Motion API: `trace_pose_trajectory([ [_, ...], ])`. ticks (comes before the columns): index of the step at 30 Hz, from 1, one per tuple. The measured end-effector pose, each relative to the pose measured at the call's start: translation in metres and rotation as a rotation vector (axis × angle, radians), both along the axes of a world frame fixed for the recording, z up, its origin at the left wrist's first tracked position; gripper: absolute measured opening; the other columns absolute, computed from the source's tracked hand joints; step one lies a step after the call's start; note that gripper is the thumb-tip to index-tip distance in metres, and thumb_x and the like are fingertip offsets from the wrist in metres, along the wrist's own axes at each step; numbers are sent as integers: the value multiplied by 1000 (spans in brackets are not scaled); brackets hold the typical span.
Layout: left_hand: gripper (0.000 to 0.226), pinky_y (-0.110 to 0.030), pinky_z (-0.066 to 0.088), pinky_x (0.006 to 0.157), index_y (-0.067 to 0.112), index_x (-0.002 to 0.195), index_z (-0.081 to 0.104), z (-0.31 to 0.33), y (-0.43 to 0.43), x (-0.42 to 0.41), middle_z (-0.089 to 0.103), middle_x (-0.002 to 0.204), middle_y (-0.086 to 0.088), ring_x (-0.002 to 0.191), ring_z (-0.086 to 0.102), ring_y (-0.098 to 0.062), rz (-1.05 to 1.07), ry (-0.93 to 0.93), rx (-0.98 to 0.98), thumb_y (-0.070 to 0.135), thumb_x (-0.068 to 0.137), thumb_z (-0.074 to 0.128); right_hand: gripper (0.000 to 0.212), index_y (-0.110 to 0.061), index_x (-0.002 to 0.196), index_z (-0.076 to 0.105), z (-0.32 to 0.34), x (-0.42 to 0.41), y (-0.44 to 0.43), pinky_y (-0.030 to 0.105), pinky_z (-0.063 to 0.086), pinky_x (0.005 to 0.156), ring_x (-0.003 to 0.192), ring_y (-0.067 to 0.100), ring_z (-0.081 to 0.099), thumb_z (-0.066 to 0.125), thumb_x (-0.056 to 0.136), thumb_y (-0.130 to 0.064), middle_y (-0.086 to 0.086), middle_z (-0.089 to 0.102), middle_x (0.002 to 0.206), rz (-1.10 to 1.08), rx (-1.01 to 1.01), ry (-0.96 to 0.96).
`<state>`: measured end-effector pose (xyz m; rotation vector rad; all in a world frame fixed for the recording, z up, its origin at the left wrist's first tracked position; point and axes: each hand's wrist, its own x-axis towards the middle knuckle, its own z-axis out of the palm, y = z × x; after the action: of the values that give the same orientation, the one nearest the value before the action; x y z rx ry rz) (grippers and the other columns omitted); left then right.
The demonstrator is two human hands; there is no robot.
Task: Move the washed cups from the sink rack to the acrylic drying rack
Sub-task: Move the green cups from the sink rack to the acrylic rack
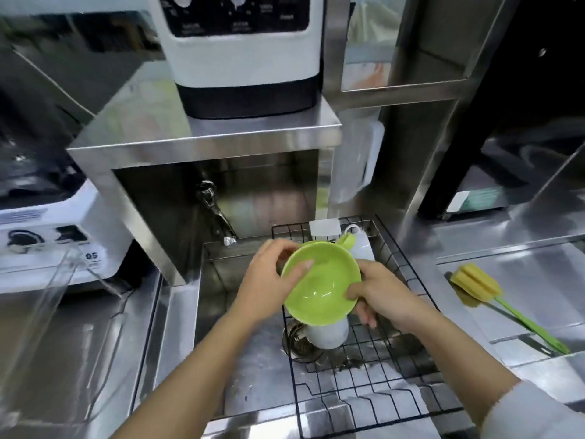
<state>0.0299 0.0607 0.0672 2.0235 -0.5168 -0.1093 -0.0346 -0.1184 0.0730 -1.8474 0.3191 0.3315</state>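
Observation:
A lime green cup [319, 289] with a handle at its far side is held over the black wire sink rack [373, 381], its open mouth tilted toward me. My left hand [269, 286] grips its left rim with the thumb inside. My right hand [380, 296] holds its right rim. A white cup [329, 335] lies on the rack just below the green one. Another white cup [362, 245] stands at the back of the rack. The clear acrylic drying rack [53, 299] is at the left on the steel counter.
A steel shelf [202, 141] carrying a white and black machine [240, 55] overhangs the back of the sink. A tap [215, 213] hangs under it. A yellow sponge brush with a green handle [493, 296] lies at the right. A white appliance [47, 236] stands at the left.

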Motion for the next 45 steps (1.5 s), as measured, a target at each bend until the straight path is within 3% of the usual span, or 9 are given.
trace_pose_trajectory([
  [4, 57, -32, 48, 89, 27, 104, 65, 19, 53, -3, 70, 109, 1, 104, 63, -19, 19, 598, -402, 58, 57, 68, 30, -18, 90, 51, 19, 25, 46, 20, 37, 28, 31, 20, 48, 47, 82, 11, 15, 52, 53, 99, 121, -141],
  [8, 30, -27, 56, 57, 24, 93, 68, 42, 104, -18, 76, 80, 6, 73, 71, -11, -10, 726, -599, 42, 70, 62, 38, -30, 95, 52, 29, 40, 97, 22, 39, 32, 32, 19, 51, 48, 86, 6, 7, 58, 42, 184, 123, -239],
  [13, 71, -30, 48, 72, 21, 104, 66, 60, 160, -28, 68, 94, -3, 81, 62, -17, 20, 521, -586, 56, 44, 81, 33, -27, 86, 52, 39, 46, 163, 24, 43, 35, 37, 13, 52, 52, 88, 6, 10, 55, 55, 241, 178, -357],
  [17, 60, -30, 46, 75, 26, 97, 59, 79, 197, -39, 62, 95, 0, 83, 59, -14, 186, 329, -516, 46, 43, 74, 33, -19, 74, 58, 53, 56, 208, 19, 46, 42, 48, 12, 55, 56, 82, 13, -1, 60, 56, 249, 228, -435],
  [20, 66, -23, 47, 70, 30, 99, 55, 92, 227, -44, 59, 102, 1, 87, 58, -13, 290, 216, -478, 50, 39, 73, 43, -22, 87, 60, 68, 61, 231, 20, 52, 67, 71, 14, 61, 58, 73, 18, 4, 68, 74, 332, 225, -484],
  [24, 79, -9, 45, 54, 25, 109, 51, 100, 274, -41, 57, 113, -1, 89, 58, -10, 394, 103, -435, 50, 38, 75, 54, -23, 104, 58, 79, 64, 248, 16, 54, 69, 86, 15, 64, 60, 65, 13, -3, 71, 92, 397, 405, -459],
  [28, 80, -10, 46, 63, 29, 107, 44, 101, 312, -34, 52, 110, 9, 94, 54, -7, 422, -9, -277, 49, 39, 80, 59, -21, 120, 54, 81, 63, 275, 20, 52, 82, 100, 9, 63, 67, 64, -8, -1, 69, 104, 462, 479, -447],
  [38, 70, -41, 47, 86, 38, 89, 25, 94, 375, -2, 47, 123, -1, 103, 51, -23, 158, -204, 302, 49, 50, 82, 12, -14, 69, 63, 71, 86, 338, 28, 37, 63, 57, 5, 45, 71, 77, -14, 1, 54, 64, 146, -77, -579],
  [45, 73, -46, 46, 90, 26, 94, 29, 77, 390, 27, 42, 127, 2, 107, 50, -26, 50, -144, 415, 52, 49, 80, 17, -21, 86, 73, 64, 96, 357, 30, 13, 69, 88, 14, 34, 70, 76, -35, -6, 51, 83, 125, -714, -612],
])
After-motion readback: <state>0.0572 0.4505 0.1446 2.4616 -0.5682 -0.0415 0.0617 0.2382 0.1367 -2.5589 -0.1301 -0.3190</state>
